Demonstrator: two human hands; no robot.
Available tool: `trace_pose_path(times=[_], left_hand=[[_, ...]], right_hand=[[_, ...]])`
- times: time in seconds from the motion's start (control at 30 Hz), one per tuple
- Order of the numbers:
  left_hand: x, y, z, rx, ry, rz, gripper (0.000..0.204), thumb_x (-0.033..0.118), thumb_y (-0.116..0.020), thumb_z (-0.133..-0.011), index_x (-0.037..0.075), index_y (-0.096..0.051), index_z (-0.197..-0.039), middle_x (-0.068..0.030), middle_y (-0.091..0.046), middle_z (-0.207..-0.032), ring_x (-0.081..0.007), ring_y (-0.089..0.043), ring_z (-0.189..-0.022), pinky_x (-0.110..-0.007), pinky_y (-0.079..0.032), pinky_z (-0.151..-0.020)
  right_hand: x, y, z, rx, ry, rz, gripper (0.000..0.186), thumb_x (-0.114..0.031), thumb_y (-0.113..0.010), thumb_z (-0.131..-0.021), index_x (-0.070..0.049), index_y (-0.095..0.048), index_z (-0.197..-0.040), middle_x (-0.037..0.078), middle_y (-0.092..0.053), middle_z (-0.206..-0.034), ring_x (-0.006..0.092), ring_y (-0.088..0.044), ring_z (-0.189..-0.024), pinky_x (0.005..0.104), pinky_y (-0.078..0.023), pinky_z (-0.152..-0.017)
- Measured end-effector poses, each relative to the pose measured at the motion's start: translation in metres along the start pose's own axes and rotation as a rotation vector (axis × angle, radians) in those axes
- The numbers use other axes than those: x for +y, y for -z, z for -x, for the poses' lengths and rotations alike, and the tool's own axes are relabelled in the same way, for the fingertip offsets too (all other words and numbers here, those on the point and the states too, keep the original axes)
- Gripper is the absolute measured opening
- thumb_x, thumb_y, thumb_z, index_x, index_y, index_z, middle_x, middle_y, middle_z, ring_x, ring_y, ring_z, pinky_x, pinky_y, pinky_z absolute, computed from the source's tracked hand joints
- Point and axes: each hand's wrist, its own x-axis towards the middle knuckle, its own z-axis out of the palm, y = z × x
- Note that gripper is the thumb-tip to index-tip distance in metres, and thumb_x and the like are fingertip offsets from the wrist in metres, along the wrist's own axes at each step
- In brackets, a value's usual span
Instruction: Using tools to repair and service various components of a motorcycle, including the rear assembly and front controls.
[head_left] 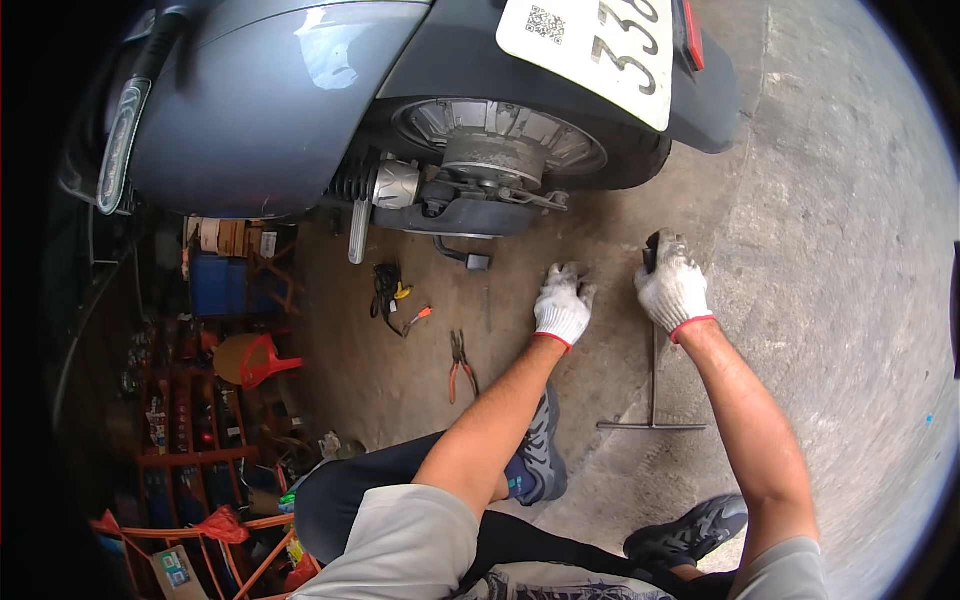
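My left hand [565,302], in a white knit glove with a red cuff, is low over the floor behind a scooter. Its fingers are curled with soiled tips, and whatever is in them is hidden. To its right, my right hand [676,284] wears a matching glove. Its fingers are closed on a small black piece [651,254], mostly covered by the glove. A T-handle wrench [653,400] lies on the floor, its shaft running up to below my right hand. Pliers with red handles [462,372] lie left of my left forearm.
The scooter's rear wheel [500,140] and licence plate [600,50] are ahead, its stand [360,232] reaching down. A dark cable with yellow and orange ends [390,295] lies on the concrete. Left are orange racks [200,457], a blue box [218,285] and a red stool-like piece [265,362].
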Motion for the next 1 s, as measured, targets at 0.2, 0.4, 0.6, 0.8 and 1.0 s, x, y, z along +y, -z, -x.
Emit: trace_pose_path(times=[0.2, 0.4, 0.6, 0.8, 1.0], left_hand=[[-0.033, 0.001, 0.003, 0.015, 0.182, -0.076, 0.051, 0.036, -0.058, -0.09, 0.01, -0.05, -0.133, -0.025, -0.048, -0.137, -0.0401, -0.057, -0.115, -0.045, -0.049, -0.095], [-0.032, 0.032, -0.007, -0.092, 0.072, -0.12, 0.055, 0.034, -0.059, -0.09, 0.0, -0.05, -0.132, -0.029, -0.05, -0.133, -0.0402, -0.052, -0.123, -0.044, -0.044, -0.102], [-0.016, 0.094, -0.044, -0.291, 0.203, 0.399, 0.028, 0.026, -0.059, -0.094, 0.0, -0.062, -0.104, -0.0174, -0.064, -0.1, -0.0257, -0.064, -0.086, -0.037, -0.051, -0.068], [0.015, 0.082, -0.042, -0.146, 0.288, 1.652, 0.025, 0.022, -0.062, -0.095, 0.01, -0.057, -0.117, -0.0067, -0.065, -0.103, -0.0167, -0.062, -0.083, -0.031, -0.048, -0.064], [0.036, 0.077, -0.056, 0.003, 0.259, 1.971, 0.023, 0.022, -0.051, -0.1, 0.011, -0.056, -0.12, -0.0026, -0.063, -0.112, -0.0169, -0.06, -0.096, -0.034, -0.05, -0.08]], right_hand=[[0.004, -0.029, -0.023, 0.076, -0.034, 0.063, 0.025, -0.02, -0.056, -0.089, -0.001, -0.056, -0.106, 0.027, -0.057, -0.108, 0.0406, -0.065, -0.087, 0.0483, -0.053, -0.076], [0.017, -0.029, -0.026, -0.014, -0.019, 0.253, 0.029, -0.027, -0.05, -0.094, -0.001, -0.06, -0.103, 0.025, -0.059, -0.105, 0.0389, -0.065, -0.091, 0.0459, -0.053, -0.078], [0.011, -0.023, -0.034, 0.118, -0.028, 0.081, 0.026, -0.024, -0.055, -0.091, -0.003, -0.062, -0.104, 0.021, -0.061, -0.104, 0.0379, -0.064, -0.094, 0.0458, -0.052, -0.08], [-0.023, -0.016, -0.041, 0.16, 0.133, -0.157, 0.039, -0.027, -0.06, -0.087, -0.004, -0.059, -0.119, 0.021, -0.061, -0.116, 0.0379, -0.062, -0.102, 0.0456, -0.05, -0.088], [-0.062, -0.012, -0.048, 0.076, 0.187, -0.214, 0.048, -0.034, -0.057, -0.09, -0.003, -0.053, -0.127, 0.023, -0.056, -0.125, 0.0394, -0.057, -0.111, 0.0476, -0.046, -0.093]])
